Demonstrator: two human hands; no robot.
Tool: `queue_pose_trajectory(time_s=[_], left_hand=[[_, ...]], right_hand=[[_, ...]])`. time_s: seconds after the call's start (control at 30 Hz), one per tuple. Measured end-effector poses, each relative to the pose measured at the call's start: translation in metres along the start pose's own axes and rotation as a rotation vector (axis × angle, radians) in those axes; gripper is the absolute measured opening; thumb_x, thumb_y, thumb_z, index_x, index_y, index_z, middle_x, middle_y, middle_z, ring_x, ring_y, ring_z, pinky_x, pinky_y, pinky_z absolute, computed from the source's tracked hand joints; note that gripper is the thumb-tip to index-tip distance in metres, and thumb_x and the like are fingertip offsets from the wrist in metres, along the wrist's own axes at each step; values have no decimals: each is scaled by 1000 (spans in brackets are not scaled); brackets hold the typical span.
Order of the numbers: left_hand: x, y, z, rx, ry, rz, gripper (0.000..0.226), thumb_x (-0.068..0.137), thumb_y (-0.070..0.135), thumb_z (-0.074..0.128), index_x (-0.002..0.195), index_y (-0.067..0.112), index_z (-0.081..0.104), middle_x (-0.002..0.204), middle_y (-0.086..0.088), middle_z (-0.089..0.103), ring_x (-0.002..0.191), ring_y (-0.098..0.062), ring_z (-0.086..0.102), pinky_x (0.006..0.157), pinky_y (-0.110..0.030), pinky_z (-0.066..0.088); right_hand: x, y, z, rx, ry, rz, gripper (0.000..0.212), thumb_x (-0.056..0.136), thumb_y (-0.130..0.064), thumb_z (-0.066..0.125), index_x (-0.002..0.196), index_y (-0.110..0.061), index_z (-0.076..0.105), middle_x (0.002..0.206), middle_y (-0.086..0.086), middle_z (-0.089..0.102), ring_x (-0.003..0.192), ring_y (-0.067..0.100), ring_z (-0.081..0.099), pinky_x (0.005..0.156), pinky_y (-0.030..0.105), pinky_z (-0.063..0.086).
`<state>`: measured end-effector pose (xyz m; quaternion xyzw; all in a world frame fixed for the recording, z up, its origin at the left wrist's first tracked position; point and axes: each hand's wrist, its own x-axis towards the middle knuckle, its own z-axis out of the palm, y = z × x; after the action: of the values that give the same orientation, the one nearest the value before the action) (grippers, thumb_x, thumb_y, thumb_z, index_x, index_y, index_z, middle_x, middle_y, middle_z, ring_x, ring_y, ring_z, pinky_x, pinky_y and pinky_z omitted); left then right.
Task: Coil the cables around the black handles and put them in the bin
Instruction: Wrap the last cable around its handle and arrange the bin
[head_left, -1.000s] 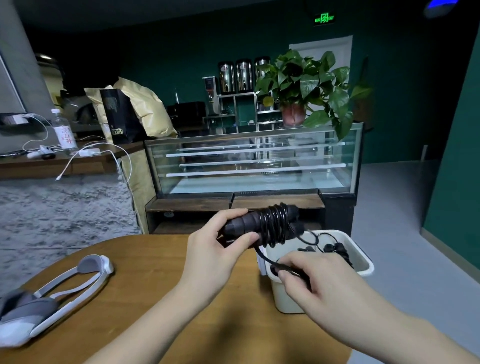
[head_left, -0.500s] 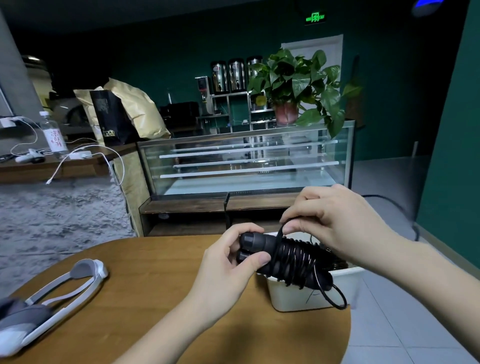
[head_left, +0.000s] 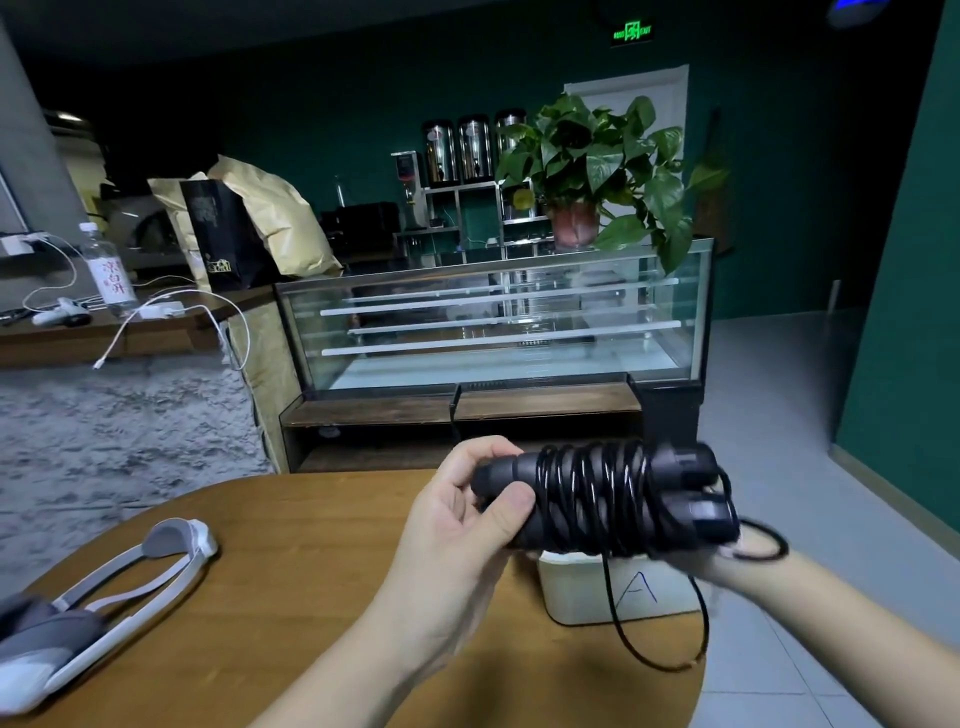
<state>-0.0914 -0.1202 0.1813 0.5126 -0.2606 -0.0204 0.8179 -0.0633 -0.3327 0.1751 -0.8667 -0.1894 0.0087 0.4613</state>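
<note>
Two black handles (head_left: 680, 486) lie side by side, with a black cable (head_left: 592, 493) coiled many times around them. My left hand (head_left: 462, 514) grips their left ends, thumb on top. My right hand (head_left: 691, 558) is under the right ends, blurred and mostly hidden; a loose loop of cable (head_left: 660, 639) hangs down by it and another small loop sticks out to the right. The bundle is held just above the white bin (head_left: 582, 592), which stands at the table's far right edge and bears a drawn "A".
A round wooden table (head_left: 291, 597) carries a white and grey headset (head_left: 119, 582) at its left. Behind stand a glass display case (head_left: 493, 322) with a potted plant (head_left: 602, 171), and a counter with a bottle and white cables at far left.
My right hand has gone from above the handles to beneath their right ends, carrying the cable round. More turns sit on the handles, and the bundle is now level.
</note>
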Motion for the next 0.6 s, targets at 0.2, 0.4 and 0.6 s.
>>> queue_pose_trajectory(time_s=[0.2,0.4,0.6], left_hand=[[15,-8,1,-21,169,60,35,84,10,68,117,7,54,99,-15,67,82,-21,66,70,-30,55],[26,-17,-3,109,270,111,33,82,16,72,112,15,57,93,-8,69,78,-17,64,69,-26,52],[20,-18,3,333,269,181,29,93,-1,69,111,19,57,95,-18,71,84,-22,64,78,-26,55]], right_hand=[[-18,-20,51,-88,95,-70,22,102,-27,46,87,-20,60,62,-11,60,55,2,52,62,21,44],[-24,-40,59,-22,53,-8,17,99,-29,48,114,-28,56,56,-12,50,47,3,44,49,14,34],[-24,-60,42,431,-110,163,26,79,-27,50,93,-5,52,58,-4,46,46,16,37,46,26,38]])
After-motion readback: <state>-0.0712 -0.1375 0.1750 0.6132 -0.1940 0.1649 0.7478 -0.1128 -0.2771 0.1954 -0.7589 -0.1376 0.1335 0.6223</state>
